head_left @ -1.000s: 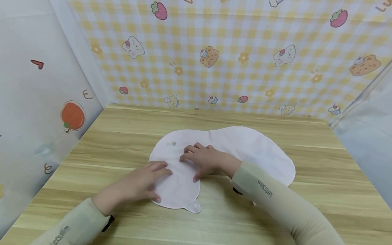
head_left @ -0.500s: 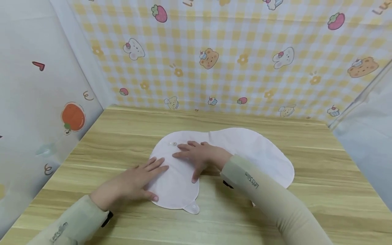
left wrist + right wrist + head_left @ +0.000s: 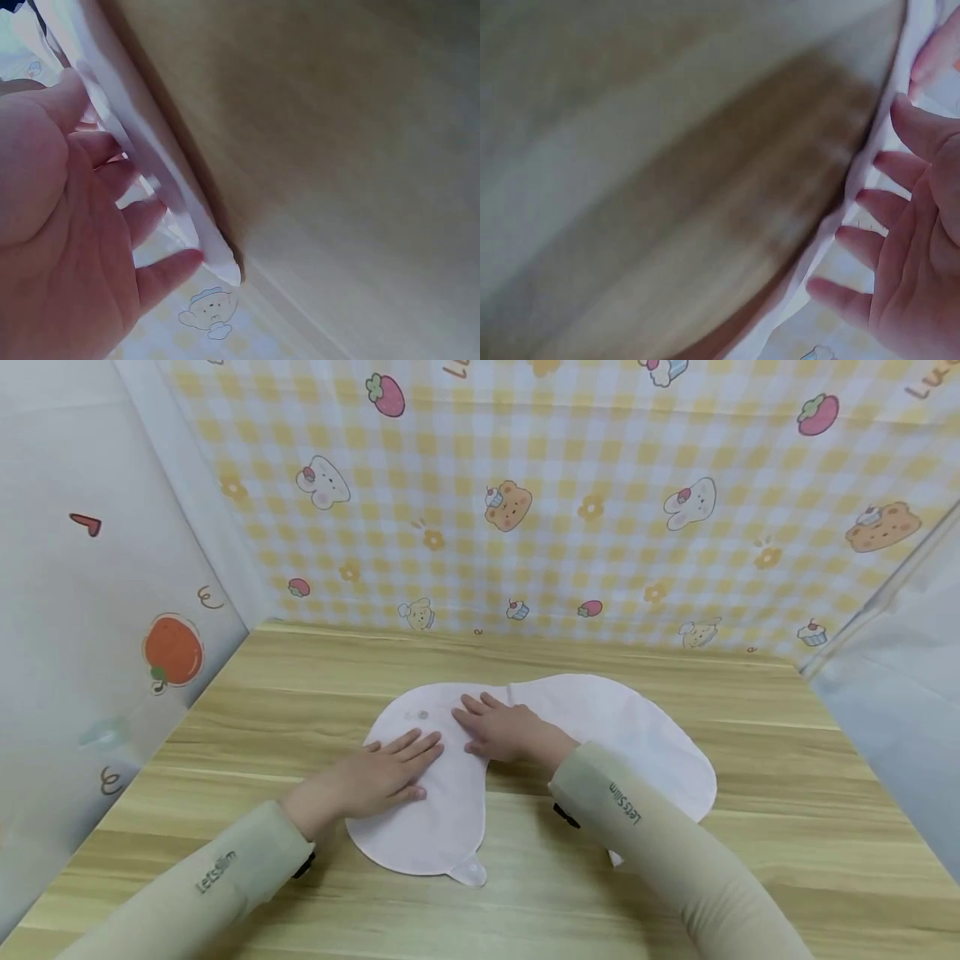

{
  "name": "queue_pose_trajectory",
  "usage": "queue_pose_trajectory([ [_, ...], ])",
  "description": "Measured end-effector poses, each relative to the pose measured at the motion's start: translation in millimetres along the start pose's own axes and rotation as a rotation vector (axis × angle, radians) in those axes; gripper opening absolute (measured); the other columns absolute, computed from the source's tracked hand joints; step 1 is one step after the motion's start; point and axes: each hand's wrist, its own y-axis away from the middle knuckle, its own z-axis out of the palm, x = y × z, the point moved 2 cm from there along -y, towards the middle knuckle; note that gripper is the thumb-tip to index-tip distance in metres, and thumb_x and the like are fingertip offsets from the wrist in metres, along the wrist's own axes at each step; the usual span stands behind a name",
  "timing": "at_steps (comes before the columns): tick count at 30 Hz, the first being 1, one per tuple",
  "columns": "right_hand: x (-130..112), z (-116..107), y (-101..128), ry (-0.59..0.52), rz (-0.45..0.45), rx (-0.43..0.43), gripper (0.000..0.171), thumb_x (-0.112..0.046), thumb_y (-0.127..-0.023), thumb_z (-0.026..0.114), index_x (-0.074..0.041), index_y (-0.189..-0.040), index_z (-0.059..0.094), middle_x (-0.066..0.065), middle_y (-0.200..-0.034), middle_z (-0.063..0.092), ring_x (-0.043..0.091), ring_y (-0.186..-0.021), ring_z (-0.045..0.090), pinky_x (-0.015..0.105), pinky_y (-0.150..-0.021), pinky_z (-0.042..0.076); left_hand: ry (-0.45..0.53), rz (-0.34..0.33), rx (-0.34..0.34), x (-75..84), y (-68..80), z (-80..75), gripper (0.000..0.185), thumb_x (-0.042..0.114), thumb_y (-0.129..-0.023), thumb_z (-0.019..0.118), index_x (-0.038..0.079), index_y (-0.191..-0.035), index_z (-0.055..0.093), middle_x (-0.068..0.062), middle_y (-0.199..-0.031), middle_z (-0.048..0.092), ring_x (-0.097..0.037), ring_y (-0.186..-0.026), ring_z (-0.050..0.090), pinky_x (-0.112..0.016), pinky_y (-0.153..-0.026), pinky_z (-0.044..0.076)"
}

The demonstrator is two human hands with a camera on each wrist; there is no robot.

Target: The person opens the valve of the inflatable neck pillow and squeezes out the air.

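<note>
A pale pink, U-shaped neck pillow lies flat on the table in the head view, its two lobes toward the person. Fingers spread, my left hand rests on the left lobe. My right hand rests palm down near the bend, just right of a small round clear valve. A clear tab sticks out from the left lobe's near end. In the left wrist view, the fingers of my left hand touch the thin fabric; the right wrist view has my right hand along the pillow's edge.
The wood-grain table meets a yellow checked backdrop with cartoon prints. White sheets hang at the left and right. My right sleeve overlaps the pillow's right lobe and hides part of it.
My left hand has slid right and inward from the pillow's left edge onto the lobe. My right hand first reached left toward the valve, then drew back right, its thumb coming up off the inner edge.
</note>
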Motion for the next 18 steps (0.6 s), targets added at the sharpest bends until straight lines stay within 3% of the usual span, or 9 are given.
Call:
queue_pose_trajectory([
  [5,-7.4,0.1,-5.6,0.045,0.028,0.019,0.071,-0.050,-0.101,0.048,-0.024,-0.160,0.019,-0.003,-0.168,0.010,0.024,-0.156,0.008,0.064,-0.117,0.026,-0.003,-0.057,-0.029,-3.7,-0.7,-0.8,0.075,0.044,-0.100,0.053,0.008,-0.158,0.023,-0.011,-0.167,0.017,-0.038,-0.154,0.014,-0.072,-0.110,0.028],
  [12,-24.3,-3.4,-20.4,-0.014,-0.018,0.003,0.075,-0.051,-0.100,0.050,-0.022,-0.161,0.017,-0.007,-0.168,0.007,0.024,-0.157,0.003,0.064,-0.120,0.018,0.095,-0.022,-0.042,-7.4,-1.1,-1.7,0.080,0.043,-0.099,0.057,0.000,-0.157,0.022,-0.020,-0.166,0.010,-0.052,-0.150,0.007,-0.066,-0.116,0.023],
  [18,-30.2,-7.4,-25.6,-0.036,-0.057,0.008,0.073,-0.051,-0.100,0.051,-0.026,-0.160,0.019,-0.009,-0.168,0.008,0.024,-0.157,0.002,0.065,-0.120,0.017,0.165,-0.055,-0.033,-9.3,-2.4,-2.4,0.086,0.046,-0.095,0.062,0.002,-0.157,0.022,-0.022,-0.166,0.005,-0.059,-0.146,0.000,-0.069,-0.115,0.021],
])
